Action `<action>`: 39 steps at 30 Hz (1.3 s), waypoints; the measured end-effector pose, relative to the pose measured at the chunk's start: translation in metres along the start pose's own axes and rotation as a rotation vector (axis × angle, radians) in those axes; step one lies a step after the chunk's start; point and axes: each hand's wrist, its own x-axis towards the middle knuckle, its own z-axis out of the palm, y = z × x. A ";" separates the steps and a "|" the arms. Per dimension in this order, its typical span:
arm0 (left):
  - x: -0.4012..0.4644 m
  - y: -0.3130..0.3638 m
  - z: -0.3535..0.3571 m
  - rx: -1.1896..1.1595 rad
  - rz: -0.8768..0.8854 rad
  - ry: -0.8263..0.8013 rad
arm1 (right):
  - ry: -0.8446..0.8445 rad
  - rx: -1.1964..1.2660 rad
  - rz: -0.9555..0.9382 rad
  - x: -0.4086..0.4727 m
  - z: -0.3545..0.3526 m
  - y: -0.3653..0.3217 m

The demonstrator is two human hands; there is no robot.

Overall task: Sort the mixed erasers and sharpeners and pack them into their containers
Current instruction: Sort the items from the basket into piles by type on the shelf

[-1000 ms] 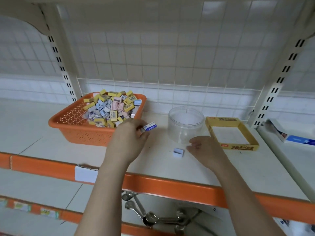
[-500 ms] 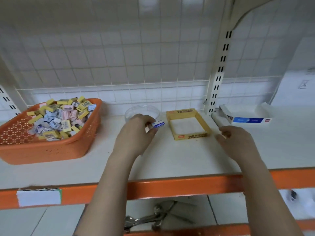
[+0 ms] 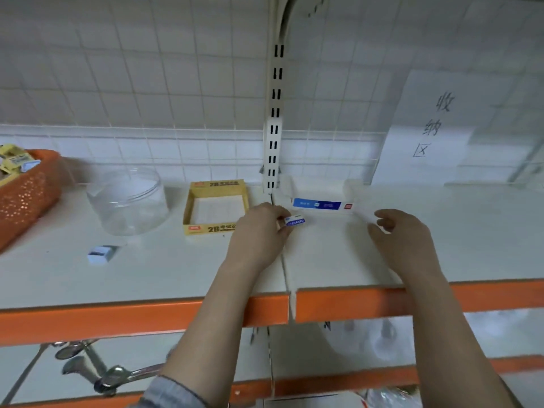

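Early stage: left hand pinches one eraser near white box; right hand loosely curled, empty; orange basket full, jar empty.

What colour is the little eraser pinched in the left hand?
The eraser is white with a blue printed band, seen in the head view, held by the left hand.

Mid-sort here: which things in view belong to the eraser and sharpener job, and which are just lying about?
Job:
left hand pinching the eraser
right hand, holding nothing
orange basket
clear jar
yellow box
white-and-blue box
small loose piece

Lying about:
paper sign
metal tools on the lower shelf
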 end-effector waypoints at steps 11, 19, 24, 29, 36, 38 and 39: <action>0.007 0.019 0.045 -0.025 -0.032 -0.153 | -0.018 0.044 0.011 0.010 0.000 0.009; -0.005 -0.010 0.001 -0.045 -0.067 -0.028 | -0.073 0.116 -0.041 0.011 0.018 -0.023; -0.020 -0.045 -0.059 -0.009 -0.186 0.170 | -0.120 0.115 -0.138 0.005 0.037 -0.059; -0.034 -0.081 -0.122 0.068 -0.196 0.322 | -0.168 0.145 -0.205 -0.013 0.060 -0.105; -0.051 -0.177 -0.222 0.172 -0.157 0.467 | -0.138 0.183 -0.278 -0.049 0.115 -0.197; -0.054 -0.208 -0.250 0.190 -0.154 0.477 | -0.099 0.220 -0.268 -0.064 0.139 -0.228; -0.057 -0.223 -0.264 0.195 -0.152 0.465 | -0.073 0.253 -0.262 -0.072 0.151 -0.244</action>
